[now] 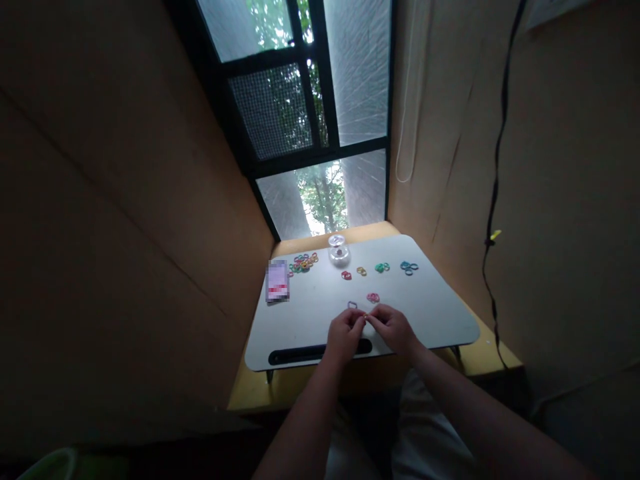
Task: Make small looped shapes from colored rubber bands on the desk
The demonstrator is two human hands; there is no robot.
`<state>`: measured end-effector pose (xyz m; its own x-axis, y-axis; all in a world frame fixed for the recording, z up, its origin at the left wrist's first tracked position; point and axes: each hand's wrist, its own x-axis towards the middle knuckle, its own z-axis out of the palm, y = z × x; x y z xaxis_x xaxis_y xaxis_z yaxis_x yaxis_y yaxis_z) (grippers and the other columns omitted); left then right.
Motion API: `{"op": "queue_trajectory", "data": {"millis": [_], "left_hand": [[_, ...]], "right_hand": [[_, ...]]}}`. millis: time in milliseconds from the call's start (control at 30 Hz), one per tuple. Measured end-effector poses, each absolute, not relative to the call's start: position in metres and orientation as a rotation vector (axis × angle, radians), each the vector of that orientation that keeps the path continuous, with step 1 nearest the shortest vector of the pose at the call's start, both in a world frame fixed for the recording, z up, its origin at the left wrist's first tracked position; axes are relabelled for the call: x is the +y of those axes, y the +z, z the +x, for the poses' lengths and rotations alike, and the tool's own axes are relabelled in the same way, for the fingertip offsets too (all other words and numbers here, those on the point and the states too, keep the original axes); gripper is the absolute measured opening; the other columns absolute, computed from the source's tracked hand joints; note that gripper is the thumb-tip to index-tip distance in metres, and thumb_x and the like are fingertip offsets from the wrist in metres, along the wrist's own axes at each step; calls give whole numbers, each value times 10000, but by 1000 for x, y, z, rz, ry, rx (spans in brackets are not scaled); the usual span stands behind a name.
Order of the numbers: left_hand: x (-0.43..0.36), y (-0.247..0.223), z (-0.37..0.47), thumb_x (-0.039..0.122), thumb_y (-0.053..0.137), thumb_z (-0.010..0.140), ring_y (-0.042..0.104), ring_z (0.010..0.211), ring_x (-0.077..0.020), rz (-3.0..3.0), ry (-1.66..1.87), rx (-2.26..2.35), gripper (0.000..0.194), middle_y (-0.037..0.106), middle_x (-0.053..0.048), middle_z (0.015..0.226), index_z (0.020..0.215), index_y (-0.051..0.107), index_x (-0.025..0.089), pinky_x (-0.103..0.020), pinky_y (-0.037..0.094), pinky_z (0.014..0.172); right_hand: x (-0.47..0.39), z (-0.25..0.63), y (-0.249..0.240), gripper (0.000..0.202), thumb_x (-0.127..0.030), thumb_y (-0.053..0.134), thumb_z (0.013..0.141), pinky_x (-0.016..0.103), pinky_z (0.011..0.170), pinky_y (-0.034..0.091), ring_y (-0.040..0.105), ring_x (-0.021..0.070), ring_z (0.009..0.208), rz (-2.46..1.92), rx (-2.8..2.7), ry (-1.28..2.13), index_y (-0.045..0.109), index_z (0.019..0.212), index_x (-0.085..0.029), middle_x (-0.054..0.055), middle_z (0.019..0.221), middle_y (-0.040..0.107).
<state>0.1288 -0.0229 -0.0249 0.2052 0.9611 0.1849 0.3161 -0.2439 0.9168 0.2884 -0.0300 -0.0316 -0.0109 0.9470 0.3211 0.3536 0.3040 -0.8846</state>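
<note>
My left hand (345, 331) and my right hand (393, 327) meet above the near part of a white lap table (310, 320). Their fingertips pinch a tiny yellowish thing, too small to name. Just beyond my left hand lies a purple ring (353, 305), and a pink cluster of rings (373, 297) is beyond my right hand. Farther back are small groups of red rings (346, 275), yellow rings (361, 271), green rings (382, 267) and blue rings (409, 267). A mixed pile of coloured rings (303, 264) lies at the back left.
A clear round container (339, 252) stands at the table's back edge. A blurred card or packet (277, 281) lies at the left. A black slot (295, 354) runs along the near edge. Walls flank the table, and a dark cable (496, 167) hangs at the right.
</note>
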Motion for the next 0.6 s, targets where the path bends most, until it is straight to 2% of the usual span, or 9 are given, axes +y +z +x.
{"op": "queue_trajectory", "data": {"millis": [200, 367, 533, 600], "left_hand": [[-21, -27, 130, 340, 613, 844, 597, 735, -137, 1752, 1099, 1264, 176, 663, -25, 834, 879, 664, 175, -244, 463, 689], [-24, -27, 130, 383, 567, 877, 561, 617, -119, 1753, 1038, 1273, 216, 633, 10, 688, 846, 639, 181, -224, 408, 592], [-24, -24, 132, 344, 582, 848, 573, 617, -121, 1762, 1057, 1325, 174, 644, 11, 693, 842, 639, 179, -227, 409, 594], [-24, -24, 132, 332, 583, 841, 575, 618, -121, 1765, 1058, 1313, 163, 646, 10, 693, 831, 640, 179, -228, 414, 599]], "right_hand": [[-29, 288, -31, 212, -318, 576, 839, 256, 599, 416, 531, 145, 617, -1240, -1558, 664, 595, 665, -198, -9, 637, 585], [-29, 285, -34, 156, -298, 575, 821, 248, 572, 413, 536, 143, 602, -1239, -1523, 684, 561, 696, -207, -12, 642, 590], [-30, 283, -37, 151, -252, 567, 791, 229, 509, 365, 454, 118, 536, -1268, -1586, 628, 465, 684, -223, -47, 583, 492], [-30, 283, -38, 140, -239, 562, 783, 229, 518, 370, 463, 118, 546, -1279, -1605, 599, 466, 682, -220, -44, 593, 500]]}}
